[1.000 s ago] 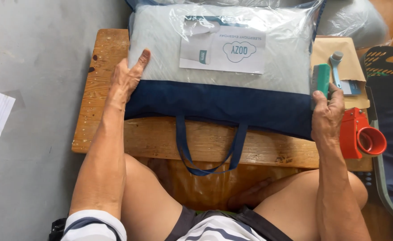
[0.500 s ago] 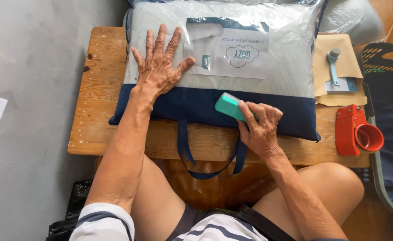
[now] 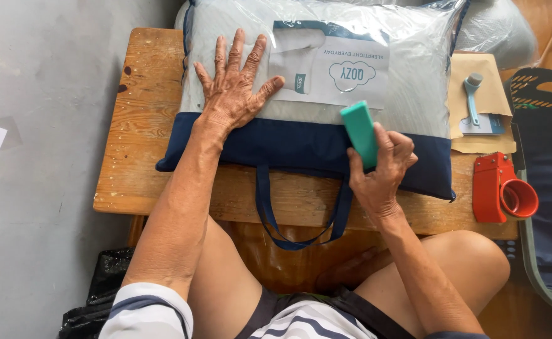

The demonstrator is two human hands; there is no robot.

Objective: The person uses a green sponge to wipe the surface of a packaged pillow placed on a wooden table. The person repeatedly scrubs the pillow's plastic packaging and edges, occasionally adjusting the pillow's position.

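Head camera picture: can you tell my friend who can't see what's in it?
A person's left hand presses flat on a bagged pillow lying on a wooden table, while the right hand holds a small teal block against the bag's navy edge. A red tape dispenser and a small brush lie to the right.

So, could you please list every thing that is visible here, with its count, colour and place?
Table: one, wooden, under everything.
Pillow bag: one, clear with navy base and handles, on the table.
Block: one, teal, in the right hand.
Tape dispenser: one, red, table's right edge.
Envelope: one, tan, beside the bag.
Small tool: one, blue, on the envelope.
Left hand: flat on the bag.
Right hand: gripping the block.
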